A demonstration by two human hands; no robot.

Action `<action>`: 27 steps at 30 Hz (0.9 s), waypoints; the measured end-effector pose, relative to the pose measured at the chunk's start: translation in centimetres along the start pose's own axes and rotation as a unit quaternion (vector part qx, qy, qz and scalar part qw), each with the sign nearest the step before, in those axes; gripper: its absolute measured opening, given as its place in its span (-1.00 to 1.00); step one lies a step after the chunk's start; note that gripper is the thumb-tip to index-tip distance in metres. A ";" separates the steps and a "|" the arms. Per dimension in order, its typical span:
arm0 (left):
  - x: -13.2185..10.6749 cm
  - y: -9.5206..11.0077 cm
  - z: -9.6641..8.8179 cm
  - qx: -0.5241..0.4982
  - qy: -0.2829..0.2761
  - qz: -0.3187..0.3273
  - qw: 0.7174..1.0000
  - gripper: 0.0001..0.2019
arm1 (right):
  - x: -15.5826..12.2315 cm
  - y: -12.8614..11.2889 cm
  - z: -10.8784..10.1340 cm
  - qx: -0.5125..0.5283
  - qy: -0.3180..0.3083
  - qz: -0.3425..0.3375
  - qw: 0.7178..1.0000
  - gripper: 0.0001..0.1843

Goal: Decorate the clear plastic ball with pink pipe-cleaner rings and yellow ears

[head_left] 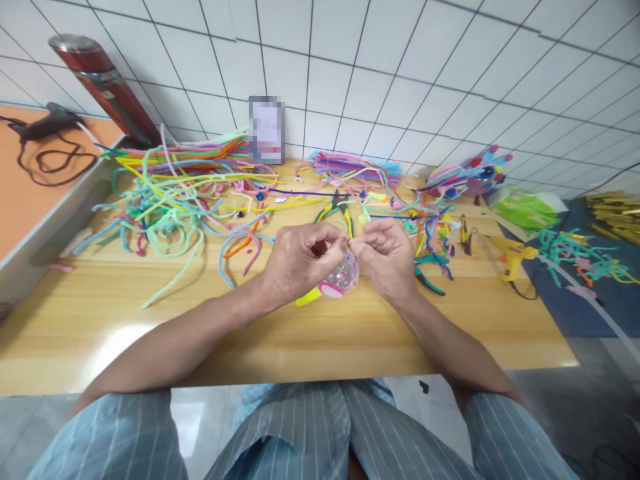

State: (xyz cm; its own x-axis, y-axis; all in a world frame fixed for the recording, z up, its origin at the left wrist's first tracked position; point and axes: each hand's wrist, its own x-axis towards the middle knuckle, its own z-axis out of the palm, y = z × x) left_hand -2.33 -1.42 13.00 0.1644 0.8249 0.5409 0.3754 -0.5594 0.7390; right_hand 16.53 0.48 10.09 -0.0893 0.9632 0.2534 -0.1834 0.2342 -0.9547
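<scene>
Both of my hands meet above the middle of a wooden table point(150, 333). My left hand point(300, 260) is closed around a clear plastic ball point(344, 279) that has a pink patch on it. A yellow pipe cleaner piece point(307, 297) sticks out below this hand. My right hand point(387, 257) is closed in a pinch at the top of the ball, fingertips touching those of the left hand. What the pinch holds is too small to make out.
Heaps of coloured pipe cleaners point(175, 193) cover the far half of the table. A yellow glue gun point(513, 257) lies at the right, pliers point(337, 207) behind my hands. A red cylinder point(107, 87) leans at the back left. A finished colourful ball point(480, 173) sits far right.
</scene>
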 end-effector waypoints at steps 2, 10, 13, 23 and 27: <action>0.2 -0.2 0.0 0.001 -0.013 -0.005 1.000 -0.84 | 0.2 0.1 -0.1 0.008 0.001 -0.009 1.000 -0.50; 0.3 -0.6 -0.3 0.057 -0.043 0.078 0.994 -0.84 | 0.4 -0.6 -0.4 -0.004 -0.034 -0.011 0.999 -0.53; 0.5 -1.1 -0.5 0.075 -0.058 0.110 0.989 -0.82 | 0.5 -0.9 -0.6 -0.033 -0.043 -0.004 0.998 -0.53; 0.7 -2.3 -0.3 0.084 -0.087 0.135 0.983 -0.84 | 0.4 -0.3 -0.7 -0.093 -0.041 0.001 0.995 -0.57; 0.2 -1.8 0.1 0.080 -0.038 0.138 0.986 -0.85 | -0.5 0.1 -0.2 -0.107 -0.008 -0.018 0.994 -0.60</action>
State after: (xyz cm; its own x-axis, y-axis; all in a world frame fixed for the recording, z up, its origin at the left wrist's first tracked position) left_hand -2.86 -0.24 11.75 0.3465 0.6494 0.6769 0.4449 -0.7490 0.4909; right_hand 16.77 0.00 9.84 -0.1015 0.9519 0.2891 0.0255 0.2930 -0.9558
